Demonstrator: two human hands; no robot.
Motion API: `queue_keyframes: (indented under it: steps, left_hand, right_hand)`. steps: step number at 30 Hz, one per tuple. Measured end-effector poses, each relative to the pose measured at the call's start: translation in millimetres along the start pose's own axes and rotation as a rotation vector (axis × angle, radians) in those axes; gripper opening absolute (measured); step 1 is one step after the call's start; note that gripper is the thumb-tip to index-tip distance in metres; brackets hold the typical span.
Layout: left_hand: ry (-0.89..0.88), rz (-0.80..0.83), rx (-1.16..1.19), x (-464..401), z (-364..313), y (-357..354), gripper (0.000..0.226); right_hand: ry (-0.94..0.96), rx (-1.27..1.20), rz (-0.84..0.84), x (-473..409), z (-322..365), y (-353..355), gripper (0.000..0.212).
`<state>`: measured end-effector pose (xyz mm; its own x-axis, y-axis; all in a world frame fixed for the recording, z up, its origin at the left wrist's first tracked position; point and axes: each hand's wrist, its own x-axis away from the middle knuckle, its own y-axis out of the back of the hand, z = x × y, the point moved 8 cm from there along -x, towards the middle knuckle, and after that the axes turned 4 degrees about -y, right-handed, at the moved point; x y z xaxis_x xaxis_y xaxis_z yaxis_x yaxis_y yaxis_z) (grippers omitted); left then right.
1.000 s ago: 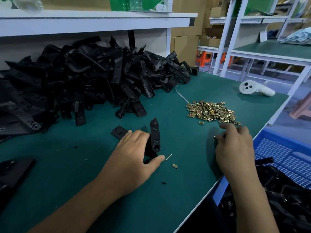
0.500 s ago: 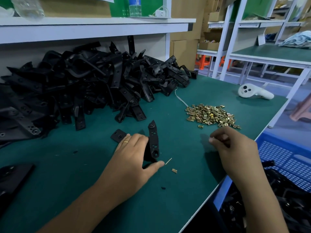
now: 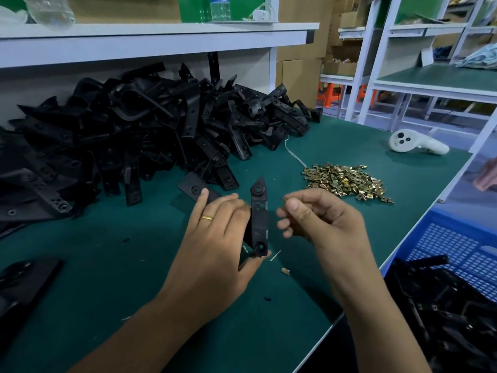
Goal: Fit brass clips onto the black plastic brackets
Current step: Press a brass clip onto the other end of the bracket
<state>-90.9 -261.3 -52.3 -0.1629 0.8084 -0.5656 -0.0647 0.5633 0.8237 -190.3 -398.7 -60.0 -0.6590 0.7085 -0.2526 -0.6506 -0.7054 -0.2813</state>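
Note:
My left hand (image 3: 215, 238) grips a long black plastic bracket (image 3: 259, 216), held upright on its edge above the green table (image 3: 107, 278). Just right of the bracket, my right hand (image 3: 320, 222) pinches a small brass clip (image 3: 284, 199) between thumb and forefinger; only a sliver of the clip shows. A heap of brass clips (image 3: 347, 181) lies on the mat behind my right hand. A big pile of black brackets (image 3: 129, 133) fills the back left.
A single brass clip (image 3: 285, 271) and a thin sliver lie on the mat below the bracket. A white controller (image 3: 414, 142) rests at the back right. A blue crate (image 3: 457, 254) with black brackets (image 3: 443, 313) stands off the table's right edge. A flat bracket (image 3: 196, 187) lies behind my left hand.
My right hand left the clip heap and came leftward with a clip, close to the bracket. My left hand lifted the bracket off the mat.

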Motion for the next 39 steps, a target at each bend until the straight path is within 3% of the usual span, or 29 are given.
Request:
queue_keyframes:
  steps: [10,16,31,39]
  left_hand:
    - [-0.051,0.006,-0.042,-2,-3,-1,0.064]
    - [-0.044,0.043,-0.041,-1,-4,-4,0.063]
    - [-0.075,0.111,-0.097,0,-11,-11,0.057]
    - [-0.010,0.108,0.015,1,-10,-12,0.060]
  right_hand:
    - [-0.061,0.086,0.086,-1,-10,-11,0.029]
    - [-0.063,0.174,0.068,-1,-10,-3,0.019]
    - [-0.046,0.453,0.028,4,4,-1,0.026]
    - [-0.074,0.288,-0.021,2,-4,-9,0.024]
